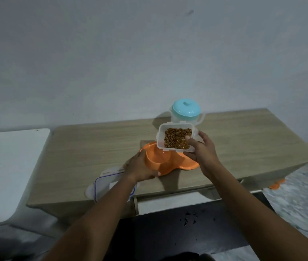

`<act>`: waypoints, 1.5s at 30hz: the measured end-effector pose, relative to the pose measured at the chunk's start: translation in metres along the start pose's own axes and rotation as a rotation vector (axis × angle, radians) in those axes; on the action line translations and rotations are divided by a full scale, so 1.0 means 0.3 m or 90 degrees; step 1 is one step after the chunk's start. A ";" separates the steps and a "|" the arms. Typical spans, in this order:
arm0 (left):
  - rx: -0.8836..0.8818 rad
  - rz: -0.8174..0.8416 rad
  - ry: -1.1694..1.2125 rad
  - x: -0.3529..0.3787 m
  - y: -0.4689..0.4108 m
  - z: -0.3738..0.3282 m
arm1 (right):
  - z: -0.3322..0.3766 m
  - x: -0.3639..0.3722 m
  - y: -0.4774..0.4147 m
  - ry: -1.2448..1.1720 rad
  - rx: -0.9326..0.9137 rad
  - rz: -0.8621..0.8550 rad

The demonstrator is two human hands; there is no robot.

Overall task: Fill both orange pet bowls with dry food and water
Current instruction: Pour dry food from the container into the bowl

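Note:
An orange double pet bowl point(157, 161) rests on the wooden table point(93, 144). Its left well looks empty; its right well is hidden behind the container. My left hand point(140, 166) grips the bowl's left rim. My right hand point(201, 149) holds a clear plastic container of brown dry food point(175, 137) above the bowl's right side, with its open top facing me. A clear water jug with a turquoise lid point(186, 110) stands behind it near the wall.
The container's clear lid with a blue seal point(108, 183) lies at the table's front edge under my left forearm. A white surface point(8, 162) adjoins the table on the left. Another orange object point(276, 184) lies on the floor at right. Dark crumbs dot the black floor.

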State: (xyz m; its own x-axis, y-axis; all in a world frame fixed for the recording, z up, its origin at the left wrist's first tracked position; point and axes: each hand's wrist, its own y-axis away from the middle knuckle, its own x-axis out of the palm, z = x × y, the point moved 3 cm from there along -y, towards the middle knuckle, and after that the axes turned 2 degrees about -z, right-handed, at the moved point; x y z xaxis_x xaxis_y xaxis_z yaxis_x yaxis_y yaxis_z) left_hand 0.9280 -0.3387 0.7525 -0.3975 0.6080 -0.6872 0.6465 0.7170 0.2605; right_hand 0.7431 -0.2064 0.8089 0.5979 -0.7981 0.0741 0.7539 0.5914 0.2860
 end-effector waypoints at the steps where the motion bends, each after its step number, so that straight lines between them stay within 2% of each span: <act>1: -0.010 -0.012 0.009 0.016 -0.010 0.005 | 0.010 -0.005 -0.002 0.015 -0.011 -0.002; 5: -0.030 -0.074 0.029 0.060 -0.040 0.005 | 0.036 -0.029 -0.020 0.058 -0.053 0.009; 11: -0.072 -0.123 -0.158 0.064 -0.053 0.008 | 0.045 -0.028 -0.038 0.172 -0.105 -0.010; 15: -0.101 -0.111 -0.198 0.061 -0.058 0.004 | 0.061 -0.016 -0.042 0.226 -0.147 0.008; 20: -0.105 -0.115 -0.217 0.064 -0.060 0.008 | 0.078 0.000 -0.032 0.291 -0.199 0.027; 35: -0.112 -0.101 -0.186 0.044 -0.035 -0.017 | 0.091 0.027 -0.027 0.377 -0.261 0.046; 45: -0.119 -0.092 -0.168 0.046 -0.036 -0.015 | 0.089 0.023 -0.032 0.363 -0.271 0.050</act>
State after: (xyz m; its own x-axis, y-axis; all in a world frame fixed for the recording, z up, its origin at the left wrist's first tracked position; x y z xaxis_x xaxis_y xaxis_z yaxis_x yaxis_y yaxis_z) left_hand 0.9126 -0.3364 0.7433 -0.2791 0.4042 -0.8710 0.4557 0.8542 0.2504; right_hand 0.7326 -0.2207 0.8322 0.6163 -0.6354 -0.4653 0.6740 0.7311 -0.1057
